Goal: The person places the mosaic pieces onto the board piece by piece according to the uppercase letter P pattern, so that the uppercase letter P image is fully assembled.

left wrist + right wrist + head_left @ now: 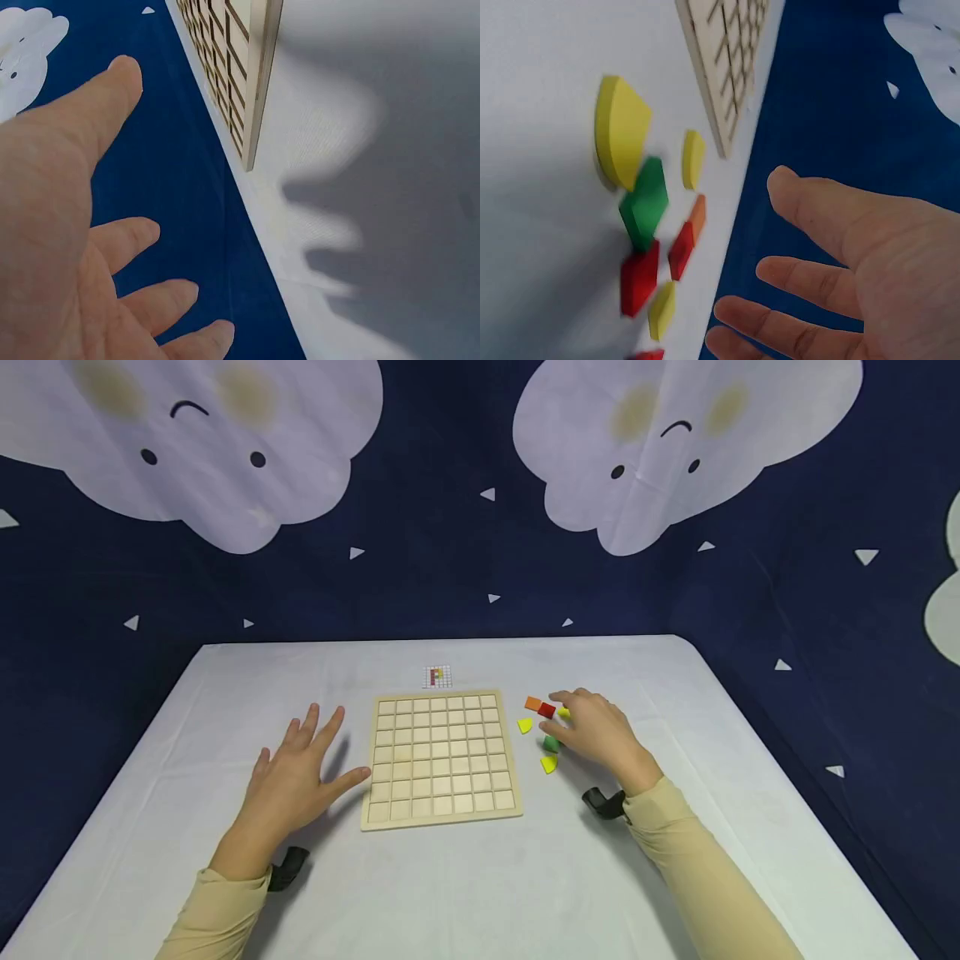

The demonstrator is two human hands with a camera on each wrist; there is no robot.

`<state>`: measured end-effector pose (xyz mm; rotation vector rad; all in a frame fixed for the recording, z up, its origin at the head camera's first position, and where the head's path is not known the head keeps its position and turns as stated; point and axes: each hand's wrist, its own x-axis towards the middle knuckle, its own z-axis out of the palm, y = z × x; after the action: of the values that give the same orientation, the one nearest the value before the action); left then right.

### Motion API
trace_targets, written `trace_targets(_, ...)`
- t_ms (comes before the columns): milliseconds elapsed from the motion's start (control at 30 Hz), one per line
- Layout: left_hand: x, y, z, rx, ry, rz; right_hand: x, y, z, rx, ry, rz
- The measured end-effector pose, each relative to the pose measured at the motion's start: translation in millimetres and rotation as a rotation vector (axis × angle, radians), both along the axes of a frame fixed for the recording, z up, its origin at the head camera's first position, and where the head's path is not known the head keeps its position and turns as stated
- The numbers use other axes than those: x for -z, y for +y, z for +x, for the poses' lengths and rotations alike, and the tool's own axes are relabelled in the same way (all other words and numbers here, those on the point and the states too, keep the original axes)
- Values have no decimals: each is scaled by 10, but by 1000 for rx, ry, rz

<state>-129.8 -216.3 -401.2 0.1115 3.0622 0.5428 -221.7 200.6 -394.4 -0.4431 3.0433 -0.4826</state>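
Observation:
A square wooden board (442, 758) with a grid of shallow cells lies on the table. My left hand (292, 781) hovers left of it, fingers spread, the thumb near the board's left edge and nothing held. On the other side, my right hand (600, 731) is held above a small group of coloured pieces, fingers loosely bent and apart from them. Among these are an orange square (532, 702), a red square (547, 710), a green piece (645, 204) and yellow pieces (550, 763) with one rounded side. More red pieces (640, 279) show in the right wrist view, partly hidden by my hand in the head view.
Behind the board lies a small printed card (437, 677) with a grid and a red and yellow pattern. A white cloth covers the table (450, 893). Dark blue fabric (442, 560) with clouds and triangles hangs beyond its far edge.

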Motion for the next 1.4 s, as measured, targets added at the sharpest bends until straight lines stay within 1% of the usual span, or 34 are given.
trace_targets(100, 24, -5, 10, 37, -16, 22, 37, -72, -58, -14, -38, -9)
trace_targets(300, 119, 11, 36, 123, 3, 38, 78, -204, -140, -45, -85, 5)
trace_targets(400, 166, 32, 48, 170, 11, 54, 99, -253, -173, -57, -92, 9)
trace_targets(567, 210, 42, 64, 220, -20, 86, 135, -299, -222, -72, -95, 19)
trace_targets(767, 242, 22, 72, 279, -48, 149, 157, -317, -273, -85, -94, 32)
trace_targets(933, 274, 0, 69, 300, -62, 155, 148, -347, -285, -76, -104, 39)
trace_targets(1067, 297, -11, 66, 305, -54, 148, 136, -374, -294, -77, -96, 54)
trace_targets(1267, 308, -9, 70, 300, -44, 144, 115, -389, -309, -97, -76, 84)
trace_targets(1400, 332, -6, 74, 289, -37, 136, 104, -391, -328, -123, -92, 94)
